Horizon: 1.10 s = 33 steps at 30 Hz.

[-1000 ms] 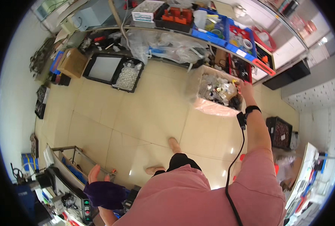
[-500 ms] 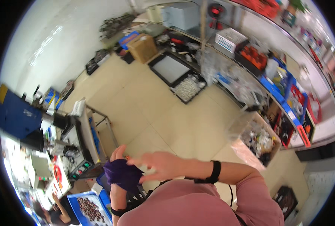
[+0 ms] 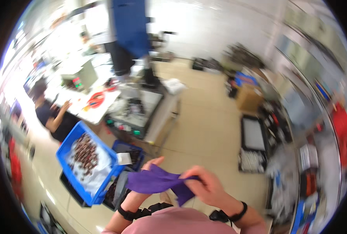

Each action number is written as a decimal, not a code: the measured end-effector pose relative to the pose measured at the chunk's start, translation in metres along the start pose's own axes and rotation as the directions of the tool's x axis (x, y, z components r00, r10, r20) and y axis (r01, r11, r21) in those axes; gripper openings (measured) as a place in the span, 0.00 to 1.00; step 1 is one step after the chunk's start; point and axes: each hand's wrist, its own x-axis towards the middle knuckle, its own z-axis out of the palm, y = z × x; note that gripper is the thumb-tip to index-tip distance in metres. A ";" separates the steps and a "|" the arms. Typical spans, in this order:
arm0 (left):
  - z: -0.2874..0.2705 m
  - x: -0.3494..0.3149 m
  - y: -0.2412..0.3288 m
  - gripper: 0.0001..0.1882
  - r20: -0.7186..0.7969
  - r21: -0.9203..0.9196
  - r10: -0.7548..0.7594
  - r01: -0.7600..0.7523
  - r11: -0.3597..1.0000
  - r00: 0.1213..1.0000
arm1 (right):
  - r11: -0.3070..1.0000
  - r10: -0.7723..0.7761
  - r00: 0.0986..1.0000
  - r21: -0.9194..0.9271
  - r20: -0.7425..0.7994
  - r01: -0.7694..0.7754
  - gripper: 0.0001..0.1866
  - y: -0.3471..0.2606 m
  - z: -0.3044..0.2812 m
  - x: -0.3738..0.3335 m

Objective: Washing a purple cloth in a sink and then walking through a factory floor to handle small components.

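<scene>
A purple cloth [image 3: 152,180] stretches between my two hands in front of my chest, with one corner hanging down. My left hand [image 3: 153,162] is mostly hidden behind the cloth; its fingertips show past the upper edge, and it appears to be holding the fabric. With thumb and fingers closed, my right hand [image 3: 206,186] grips a bunched end of the same cloth. Both wrists carry black straps.
A blue tray [image 3: 66,156] of small brown pieces on white sheeting stands at my left, beside a smaller dark-blue bin [image 3: 131,150]. Beyond are a machine bench [image 3: 142,117] and a seated person [image 3: 50,113]. Loaded shelves [image 3: 310,156] line the right; black trays [image 3: 253,134] lie on the floor.
My view has swung left, bringing the blue tray and bench nearer the middle. The cloth, earlier bunched over my left hand, is spread out, and my right hand has taken hold of one end.
</scene>
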 end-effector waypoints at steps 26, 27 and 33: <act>-0.210 -0.060 -0.011 0.09 -0.682 0.486 0.301 0.107 0.867 0.666 | 0.868 -0.426 0.673 0.063 0.605 0.492 0.14 -0.007 0.205 0.233; -0.223 -0.063 -0.010 0.09 -0.773 0.447 0.234 0.244 0.861 0.590 | 0.801 -0.531 0.601 0.124 0.598 0.585 0.13 -0.017 0.217 0.251; -0.219 -0.068 0.001 0.11 -0.801 0.434 0.280 0.191 0.880 0.530 | 0.760 -0.590 0.558 0.168 0.583 0.628 0.10 -0.032 0.231 0.264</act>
